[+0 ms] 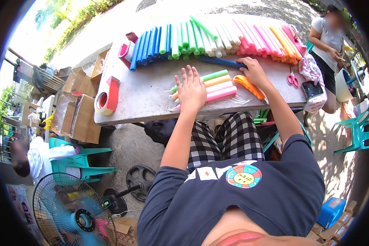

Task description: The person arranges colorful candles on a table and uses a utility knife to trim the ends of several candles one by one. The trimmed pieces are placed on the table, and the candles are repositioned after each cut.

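My left hand lies flat, fingers extended, across a row of taper candles on the table. The row has a green candle, an orange candle and pink candles, with wicks pointing left. Clear plastic film shows beside their right ends. Between the thumb and fingers of my right hand is the right end of a blue candle, which lies behind the row. An orange-handled cutter rests just below that hand.
Candles sorted by colour, from blue to orange, line the far side. A red tape dispenser stands left; pink scissors and a phone lie right. A fan and cardboard boxes are leftward. Two people sit nearby.
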A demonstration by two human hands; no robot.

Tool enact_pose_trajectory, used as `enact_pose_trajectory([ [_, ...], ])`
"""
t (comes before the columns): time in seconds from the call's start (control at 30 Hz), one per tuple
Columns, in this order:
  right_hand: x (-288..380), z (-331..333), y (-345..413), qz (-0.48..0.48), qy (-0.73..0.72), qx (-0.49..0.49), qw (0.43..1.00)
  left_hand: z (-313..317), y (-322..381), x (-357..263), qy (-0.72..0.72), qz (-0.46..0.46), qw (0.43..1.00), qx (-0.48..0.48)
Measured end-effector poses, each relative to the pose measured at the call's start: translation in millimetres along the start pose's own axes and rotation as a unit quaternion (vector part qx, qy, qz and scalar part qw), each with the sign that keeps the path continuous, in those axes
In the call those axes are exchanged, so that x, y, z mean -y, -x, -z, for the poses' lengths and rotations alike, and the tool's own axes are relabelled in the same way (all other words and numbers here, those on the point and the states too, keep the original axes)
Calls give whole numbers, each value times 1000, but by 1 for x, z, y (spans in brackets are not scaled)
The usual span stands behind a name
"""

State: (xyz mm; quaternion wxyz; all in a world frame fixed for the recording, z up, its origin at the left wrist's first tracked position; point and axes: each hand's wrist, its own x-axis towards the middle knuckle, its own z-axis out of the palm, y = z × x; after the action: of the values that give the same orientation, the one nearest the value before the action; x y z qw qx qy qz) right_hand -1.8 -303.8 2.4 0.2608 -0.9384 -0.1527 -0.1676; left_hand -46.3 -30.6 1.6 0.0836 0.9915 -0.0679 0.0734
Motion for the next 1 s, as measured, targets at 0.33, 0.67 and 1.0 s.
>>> enact_pose_trajectory([
  [0.33,37,-19,-52,46,-155,241,957,-1,2,0,-20,-22,999,-14],
  [0.67,50,-27,-60,51,-194,262,944,-5,0,1,-1,-36,999,-25],
  [1.0,62,-31,-49,103,-122,198,967,-2,0,1,31,-30,999,-24],
])
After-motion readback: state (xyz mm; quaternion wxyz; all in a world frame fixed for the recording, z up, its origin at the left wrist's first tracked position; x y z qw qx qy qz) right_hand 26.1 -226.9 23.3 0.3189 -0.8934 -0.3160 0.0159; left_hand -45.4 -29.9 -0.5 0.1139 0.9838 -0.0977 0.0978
